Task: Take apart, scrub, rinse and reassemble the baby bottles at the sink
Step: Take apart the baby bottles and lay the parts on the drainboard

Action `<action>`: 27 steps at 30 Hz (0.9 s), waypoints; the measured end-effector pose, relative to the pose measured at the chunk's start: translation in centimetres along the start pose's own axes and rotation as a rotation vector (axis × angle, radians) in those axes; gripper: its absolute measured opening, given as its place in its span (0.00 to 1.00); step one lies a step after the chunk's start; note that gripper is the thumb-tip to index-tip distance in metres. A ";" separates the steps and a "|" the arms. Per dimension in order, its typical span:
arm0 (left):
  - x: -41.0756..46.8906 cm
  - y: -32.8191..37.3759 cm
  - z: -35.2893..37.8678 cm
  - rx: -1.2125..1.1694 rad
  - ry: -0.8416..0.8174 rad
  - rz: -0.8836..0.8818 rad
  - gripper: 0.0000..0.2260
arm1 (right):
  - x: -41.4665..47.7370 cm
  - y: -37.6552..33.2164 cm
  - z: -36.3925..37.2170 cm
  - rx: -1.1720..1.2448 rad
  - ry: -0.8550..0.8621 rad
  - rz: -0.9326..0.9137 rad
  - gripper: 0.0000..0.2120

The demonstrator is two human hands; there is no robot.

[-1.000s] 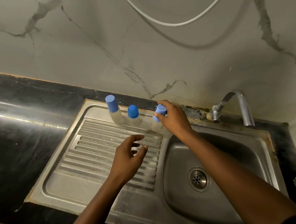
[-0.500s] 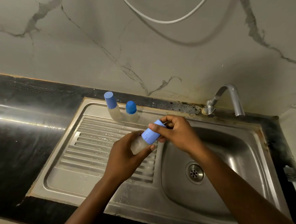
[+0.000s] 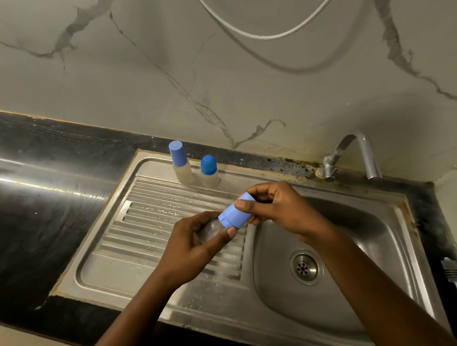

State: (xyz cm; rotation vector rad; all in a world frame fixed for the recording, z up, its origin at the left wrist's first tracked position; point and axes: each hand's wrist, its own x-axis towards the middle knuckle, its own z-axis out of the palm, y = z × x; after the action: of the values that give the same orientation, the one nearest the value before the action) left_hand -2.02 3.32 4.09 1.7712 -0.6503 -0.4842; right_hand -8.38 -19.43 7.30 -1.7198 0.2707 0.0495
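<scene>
Item: small clear plastic baby bottle with pale blue cylindrical cap (image 3: 235, 214), held tilted over the ribbed steel drainboard (image 3: 155, 219). Our left hand (image 3: 191, 243) wrapped the body to steady it; our right hand (image 3: 277, 210) fingers pinched the cap — probably to unscrew. Body largely hidden. Two capped bottles (image 3: 195, 166) stood behind.

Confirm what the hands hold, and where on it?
One baby bottle: left hand grips its clear body, right hand grips its blue cap.
</scene>
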 end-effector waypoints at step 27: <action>-3.6 -3.0 -1.2 -0.155 0.097 -0.159 0.19 | 11.5 11.8 0.4 -0.681 0.211 -0.006 0.10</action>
State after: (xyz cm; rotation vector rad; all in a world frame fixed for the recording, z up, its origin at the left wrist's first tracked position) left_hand -3.45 7.15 1.54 1.6948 -0.3947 -0.5386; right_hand 0.40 -22.51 -6.35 -2.4086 0.4380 -0.0520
